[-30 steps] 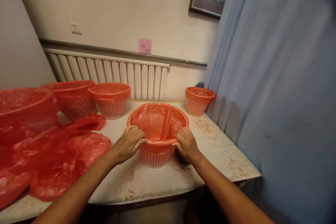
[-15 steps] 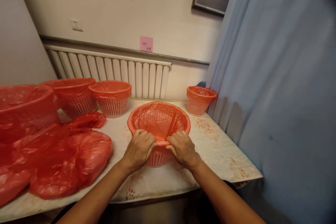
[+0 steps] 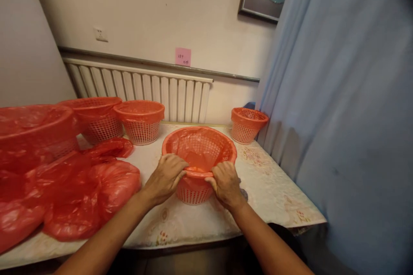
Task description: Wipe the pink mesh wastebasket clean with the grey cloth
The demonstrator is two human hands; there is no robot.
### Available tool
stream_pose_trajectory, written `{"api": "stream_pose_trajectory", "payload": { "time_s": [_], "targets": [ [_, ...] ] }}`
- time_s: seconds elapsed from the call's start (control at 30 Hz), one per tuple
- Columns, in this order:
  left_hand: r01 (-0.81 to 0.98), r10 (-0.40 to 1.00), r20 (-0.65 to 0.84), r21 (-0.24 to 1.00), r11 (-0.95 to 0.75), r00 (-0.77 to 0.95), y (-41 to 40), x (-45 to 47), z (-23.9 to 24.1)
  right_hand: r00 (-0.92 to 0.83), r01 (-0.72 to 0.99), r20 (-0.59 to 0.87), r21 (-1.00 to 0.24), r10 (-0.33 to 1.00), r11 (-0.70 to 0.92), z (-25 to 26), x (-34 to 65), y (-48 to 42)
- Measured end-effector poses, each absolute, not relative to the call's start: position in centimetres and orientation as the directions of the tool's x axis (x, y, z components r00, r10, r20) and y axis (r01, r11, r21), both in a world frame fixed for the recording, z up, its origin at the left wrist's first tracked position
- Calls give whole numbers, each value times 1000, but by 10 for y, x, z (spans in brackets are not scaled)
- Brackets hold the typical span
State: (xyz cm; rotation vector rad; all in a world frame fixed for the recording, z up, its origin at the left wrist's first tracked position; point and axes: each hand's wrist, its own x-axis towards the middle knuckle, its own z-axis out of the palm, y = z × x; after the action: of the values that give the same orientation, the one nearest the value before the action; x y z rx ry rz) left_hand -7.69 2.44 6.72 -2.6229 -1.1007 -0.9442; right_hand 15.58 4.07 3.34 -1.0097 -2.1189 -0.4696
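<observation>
**Two hands gripping the near rim of a film-lined openwork plastic basket**

Head view. The red openwork basket (image 3: 193, 195) stands upright on a table spread with a pale, flower-patterned tablecloth (image 3: 190, 227), near the table's front edge and in front of the person. A translucent red plastic liner (image 3: 201, 144) lies against its inner wall, so that the lattice shows through. The left hand (image 3: 166, 178) grasps the near rim toward the left and the right hand (image 3: 227, 182) grasps it toward the right, with a short stretch of rim exposed between them. On each, the fingers bend over the rim and the thumb lies on the outer side (how much film each grip takes in cannot be told). Just beside the right wrist lies a small grey object (image 3: 244, 192), partly hidden.

To the left, a crumpled heap of red plastic bags (image 3: 74, 197) covers the tablecloth. Behind it stand a large red basket (image 3: 41, 131), cut off by the view's edge, and two lined baskets at the back, a left one (image 3: 101, 129) and a right one (image 3: 142, 131). A smaller lined basket (image 3: 245, 132) stands at the far right, near a blue curtain (image 3: 348, 116). On the wall are a white radiator (image 3: 151, 92) and a pink note (image 3: 183, 56).
</observation>
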Motion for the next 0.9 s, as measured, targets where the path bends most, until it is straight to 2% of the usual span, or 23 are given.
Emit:
{"api": "stream_pose_trajectory", "payload": {
  "time_s": [0.1,0.2,0.4,0.6,0.73,0.9],
  "targets": [
    [705,614,604,118,-699,508,18,-61,60,-402,829,744,47,534,558,38,129,27],
    [747,623,629,100,-657,465,17,-51,50,-426,826,727,70,539,559,42,120,21],
    [756,592,654,47,-653,471,23,-51,48,-551,724,674,91,492,684,38,163,41],
    [734,575,665,60,-677,476,30,-55,46,-563,608,706,1,431,794,38,213,78],
    [697,590,636,112,-708,497,37,-71,53,-523,650,716,-17,463,760,35,209,75],
    [682,603,619,144,-717,503,27,-70,66,-449,776,737,41,506,630,32,166,49]
  ]
}}
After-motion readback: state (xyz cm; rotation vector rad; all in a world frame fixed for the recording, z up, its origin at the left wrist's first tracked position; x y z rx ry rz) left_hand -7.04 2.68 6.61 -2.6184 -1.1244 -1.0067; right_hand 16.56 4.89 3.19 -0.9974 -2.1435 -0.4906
